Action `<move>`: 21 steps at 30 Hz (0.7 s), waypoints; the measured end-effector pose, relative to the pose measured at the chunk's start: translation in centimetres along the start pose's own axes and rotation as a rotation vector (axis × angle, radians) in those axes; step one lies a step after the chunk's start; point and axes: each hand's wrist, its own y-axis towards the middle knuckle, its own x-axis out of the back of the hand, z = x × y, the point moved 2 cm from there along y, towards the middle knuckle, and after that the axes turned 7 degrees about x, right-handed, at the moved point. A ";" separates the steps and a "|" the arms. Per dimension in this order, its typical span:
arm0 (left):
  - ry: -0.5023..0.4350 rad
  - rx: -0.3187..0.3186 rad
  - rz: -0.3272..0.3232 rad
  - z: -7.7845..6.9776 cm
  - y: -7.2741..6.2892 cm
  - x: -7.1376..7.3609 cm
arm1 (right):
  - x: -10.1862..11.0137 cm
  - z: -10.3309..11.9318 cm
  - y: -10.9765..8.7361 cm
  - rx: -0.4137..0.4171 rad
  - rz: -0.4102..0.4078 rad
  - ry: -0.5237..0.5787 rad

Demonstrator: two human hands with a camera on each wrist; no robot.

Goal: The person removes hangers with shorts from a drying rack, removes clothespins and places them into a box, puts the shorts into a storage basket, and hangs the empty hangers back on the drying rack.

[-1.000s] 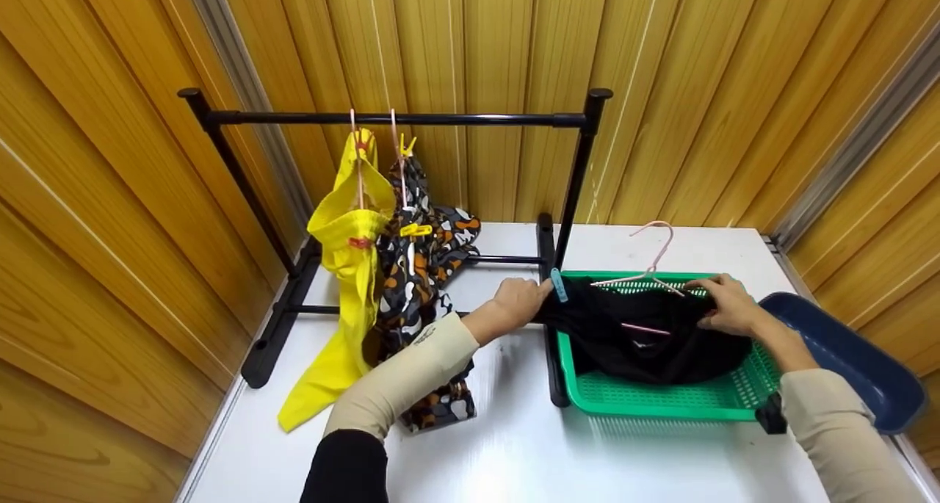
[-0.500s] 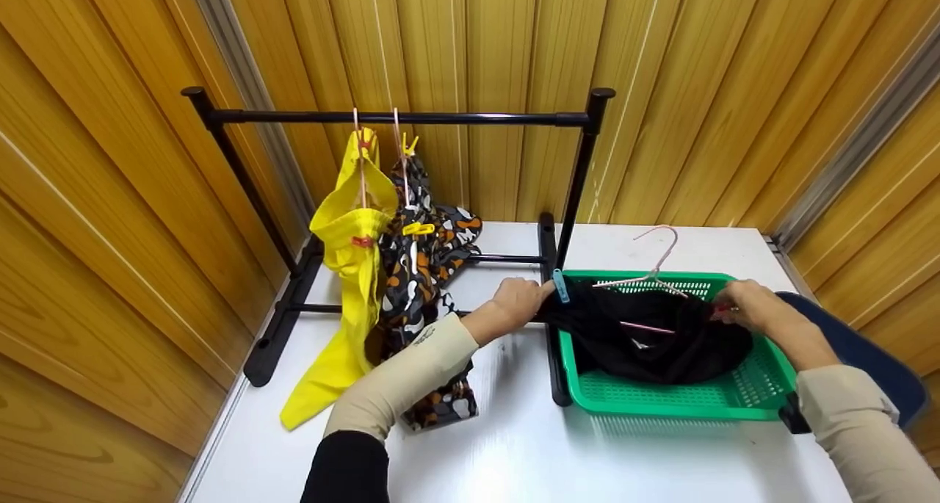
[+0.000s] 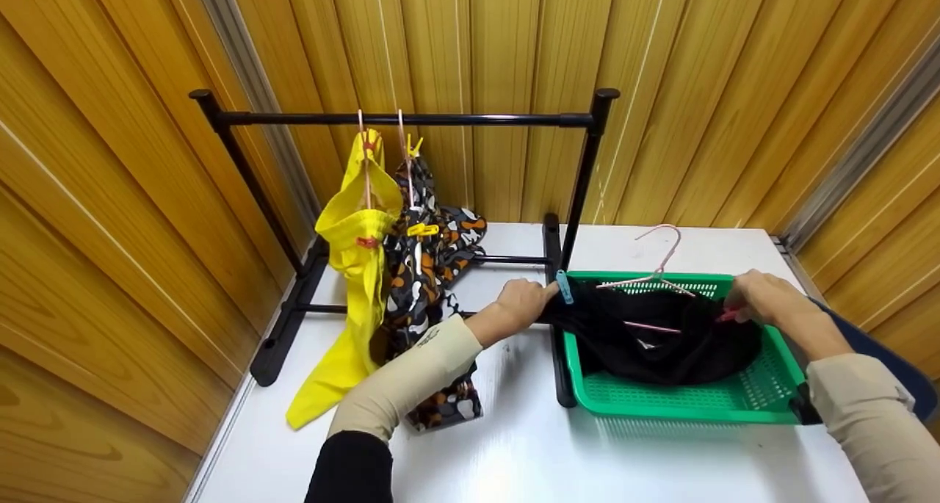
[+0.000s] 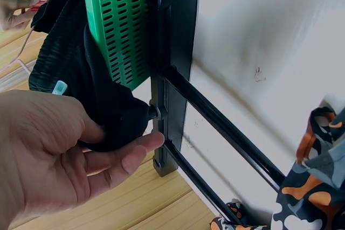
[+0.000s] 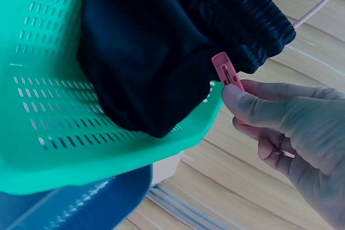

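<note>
A black garment (image 3: 661, 367) with a gathered elastic waistband lies partly in the green basket (image 3: 690, 415). In the head view, the hook of a pink hanger (image 3: 658, 274) rises behind it, and the hanger's lower bar crosses the waist opening. My left hand (image 3: 520, 302) pinches the garment's left end between thumb and finger, beside a light blue clothespin (image 3: 564, 287) at the waistband. On the right, my right hand (image 3: 771, 301) pinches a red clothespin (image 5: 225, 68) between thumb and forefinger, at the waistband's edge. Whether its jaws bite the cloth is unclear.
A black rack (image 3: 499, 120) stands to the left, one foot against the basket. From its bar hang a yellow garment (image 3: 356, 290) and a camouflage-patterned garment (image 3: 411, 268), both clipped to hangers. A dark blue tub (image 5: 102, 203) sits right of the basket.
My right hand has shifted right along the waistband, and the red clothespin has come into sight in its fingers. My left hand keeps its hold on the garment.
</note>
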 end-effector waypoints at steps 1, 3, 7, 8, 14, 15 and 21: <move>-0.003 0.002 -0.002 0.0 0.0 0.0 | 0.2 0.0 0.1 -0.004 0.002 -0.003; 0.001 0.003 -0.004 0.1 0.1 0.1 | 0.7 -0.2 0.2 -0.024 0.010 -0.008; 0.009 0.006 0.000 0.3 0.3 0.1 | 1.7 -1.3 -0.2 -0.055 -0.017 -0.012; 0.012 0.006 0.002 0.4 0.4 0.1 | 1.9 -1.7 -0.4 -0.064 -0.049 -0.009; 0.015 0.016 0.005 0.7 0.6 0.1 | 2.3 -5.2 -2.7 -0.218 -0.296 0.036; 0.018 0.018 0.001 0.7 0.6 0.1 | 2.2 -5.9 -3.3 -0.272 -0.314 0.053; 0.063 0.026 -0.012 0.5 0.5 0.0 | -0.3 -9.0 -7.1 -0.516 -0.234 0.161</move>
